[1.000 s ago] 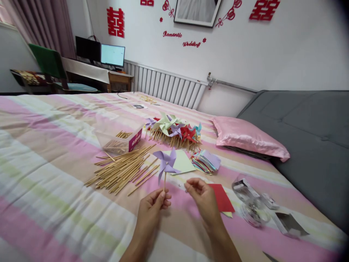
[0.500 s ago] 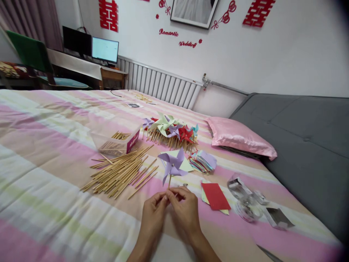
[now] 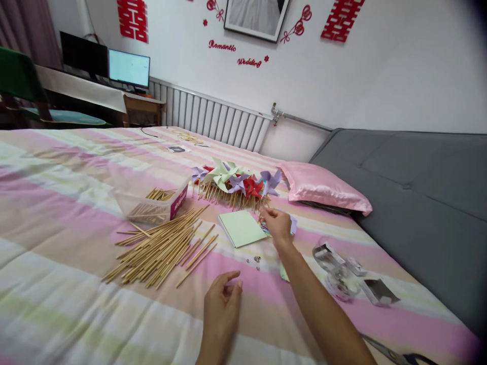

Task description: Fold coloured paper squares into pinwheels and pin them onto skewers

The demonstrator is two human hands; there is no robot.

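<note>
My right hand point(image 3: 277, 224) reaches forward, fingers pinched on the stick of a purple paper pinwheel point(image 3: 271, 182). That pinwheel is at the right end of a group of finished pinwheels point(image 3: 220, 175) in green, purple and red, lying on their sticks. My left hand point(image 3: 222, 301) hovers low over the bed, empty, thumb and forefinger apart. Between the hands lie a stack of pale green square paper point(image 3: 243, 228) and several tiny metal pieces point(image 3: 257, 259). Under the right hand, a pile of coloured paper point(image 3: 292, 225) is partly hidden.
Many loose wooden sticks point(image 3: 163, 248) lie left, beside a clear plastic box point(image 3: 152, 210) holding more. Right of my forearm are a round clear container point(image 3: 342, 284) and small opened packaging point(image 3: 379, 292). Scissors point(image 3: 399, 355) lie near the lower right; a pink pillow point(image 3: 327, 187) is behind.
My hands have separated. The right one has carried the purple pinwheel forward and right to the pinwheel group. The left has let go and opened. The view has shifted slightly right.
</note>
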